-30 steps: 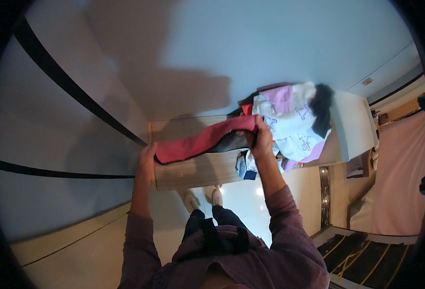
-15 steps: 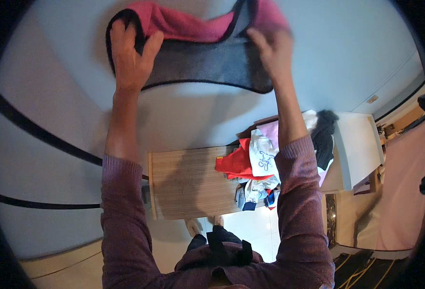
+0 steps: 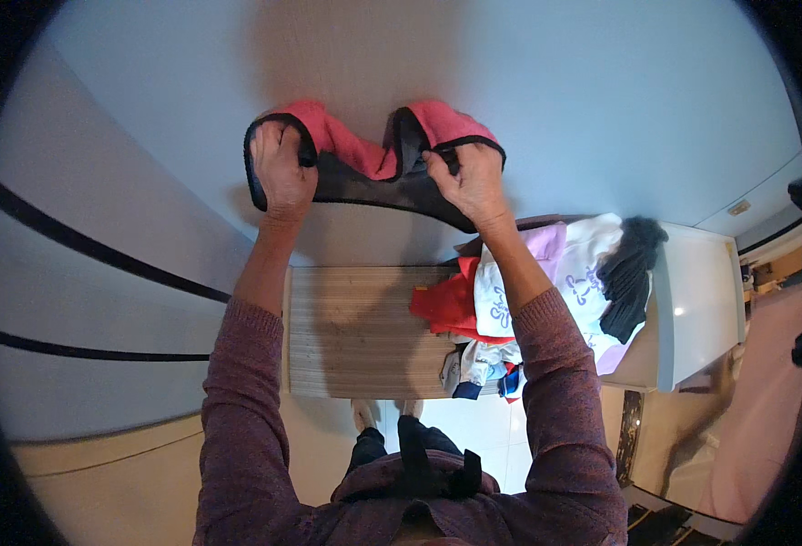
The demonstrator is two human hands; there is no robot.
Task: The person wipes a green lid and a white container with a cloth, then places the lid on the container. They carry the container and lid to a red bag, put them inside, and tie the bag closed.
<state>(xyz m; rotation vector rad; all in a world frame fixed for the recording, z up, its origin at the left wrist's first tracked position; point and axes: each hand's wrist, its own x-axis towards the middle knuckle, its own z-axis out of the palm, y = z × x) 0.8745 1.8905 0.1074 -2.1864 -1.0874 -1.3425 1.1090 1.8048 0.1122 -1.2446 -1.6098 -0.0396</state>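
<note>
A pink mat (image 3: 332, 136) with a dark grey backing and black edging is held up in front of me, its pink upper edge folded over and sagging in the middle. My left hand (image 3: 282, 177) grips its left end, the fingers reaching into the fold. At the right end my right hand (image 3: 474, 182) has closed on the cloth, with its thumb on the near side and the other fingertips partly hidden. Below my right forearm lies a heap of clothes: a red garment (image 3: 451, 300), a white garment with purple lettering (image 3: 494, 305) and a black knitted piece (image 3: 631, 268).
The clothes rest on a wooden slatted bench (image 3: 355, 332). To its right stands a white cabinet (image 3: 703, 305). A pale wall (image 3: 583, 100) rises behind the mat, and pale panels with black strips (image 3: 100, 246) curve along the left. Pink fabric (image 3: 760, 391) hangs far right.
Both hands have come down and nearer with the mat, drawing closer together. The mat sags more in the middle, and more of the clothes heap shows.
</note>
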